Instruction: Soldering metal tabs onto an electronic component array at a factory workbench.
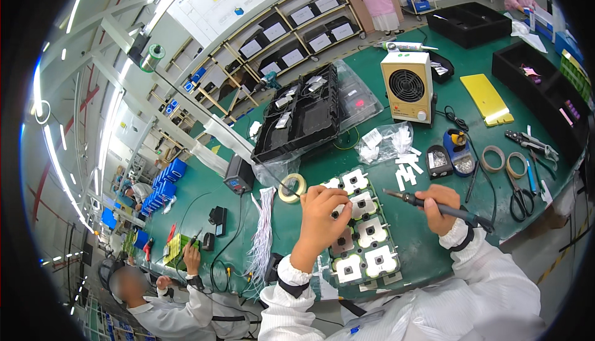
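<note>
My left hand (321, 217) is closed, pinching the solder wire (248, 155) that runs down from a green spool (152, 58) at the upper left. It hovers over the left edge of a battery module (372, 232), a block with white square plates and dark round centres. In my right hand (440, 208) is a soldering iron (457, 212), gripped like a pen. Its tip points left, above the module's far right part and apart from my left hand. The left hand hides some of the module's far left plates.
Beyond the module lie white strips (408, 170), a tape roll (292, 188) and a fan unit (407, 87). White wires (263, 232) lie left. An iron stand (458, 152), scissors (520, 201) and pliers (539, 146) are right. A co-worker (161, 297) sits at lower left.
</note>
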`<state>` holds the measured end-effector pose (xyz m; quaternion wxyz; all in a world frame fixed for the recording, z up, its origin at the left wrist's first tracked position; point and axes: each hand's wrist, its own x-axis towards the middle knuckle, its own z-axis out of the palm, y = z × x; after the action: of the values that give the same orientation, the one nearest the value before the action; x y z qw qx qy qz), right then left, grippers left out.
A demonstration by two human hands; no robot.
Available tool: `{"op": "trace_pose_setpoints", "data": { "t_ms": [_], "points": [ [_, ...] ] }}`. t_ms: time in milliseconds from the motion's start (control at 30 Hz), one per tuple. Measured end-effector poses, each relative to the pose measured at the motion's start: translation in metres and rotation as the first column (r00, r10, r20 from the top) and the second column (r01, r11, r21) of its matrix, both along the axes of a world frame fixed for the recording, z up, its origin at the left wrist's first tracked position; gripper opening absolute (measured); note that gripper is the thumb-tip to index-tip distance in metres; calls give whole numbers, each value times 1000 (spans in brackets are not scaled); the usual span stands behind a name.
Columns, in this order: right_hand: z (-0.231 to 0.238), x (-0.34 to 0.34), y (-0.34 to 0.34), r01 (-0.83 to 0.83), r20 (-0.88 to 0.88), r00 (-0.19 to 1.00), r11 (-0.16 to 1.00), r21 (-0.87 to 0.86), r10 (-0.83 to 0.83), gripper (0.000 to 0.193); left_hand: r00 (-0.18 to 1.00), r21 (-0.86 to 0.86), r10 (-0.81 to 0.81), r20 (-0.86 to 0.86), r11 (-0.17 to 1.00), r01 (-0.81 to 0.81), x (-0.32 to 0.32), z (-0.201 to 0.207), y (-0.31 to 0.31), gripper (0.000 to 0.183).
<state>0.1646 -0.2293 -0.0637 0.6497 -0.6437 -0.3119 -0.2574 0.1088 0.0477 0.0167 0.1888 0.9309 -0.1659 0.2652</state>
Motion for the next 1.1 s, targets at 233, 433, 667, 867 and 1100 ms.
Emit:
{"op": "trace_pose_setpoints", "data": {
  "t_ms": [233, 433, 667, 867, 1100],
  "points": [
    [-16, -2, 5, -58, -12, 998, 998, -38, 58, 16, 1000, 27, -3, 16, 1000, 2, 12, -7, -3, 9],
    [-13, -2, 6, -64, -5, 998, 997, -36, 64, 16, 1000, 44, 8, 11, 999, -8, 13, -6, -2, 8],
    [-15, -3, 5, -67, 6, 998, 996, -50, 67, 16, 1000, 43, 6, 6, 999, -6, 13, -9, -4, 8],
    [-15, -2, 8, -51, 9, 999, 999, -18, 51, 17, 1000, 32, 9, 1, 999, -9, 13, -10, -5, 7],
    [-13, -2, 3, -61, -38, 998, 994, -85, 58, 22, 1000, 36, 11, -29, 999, -10, 15, -12, -7, 7]
  ]
}}
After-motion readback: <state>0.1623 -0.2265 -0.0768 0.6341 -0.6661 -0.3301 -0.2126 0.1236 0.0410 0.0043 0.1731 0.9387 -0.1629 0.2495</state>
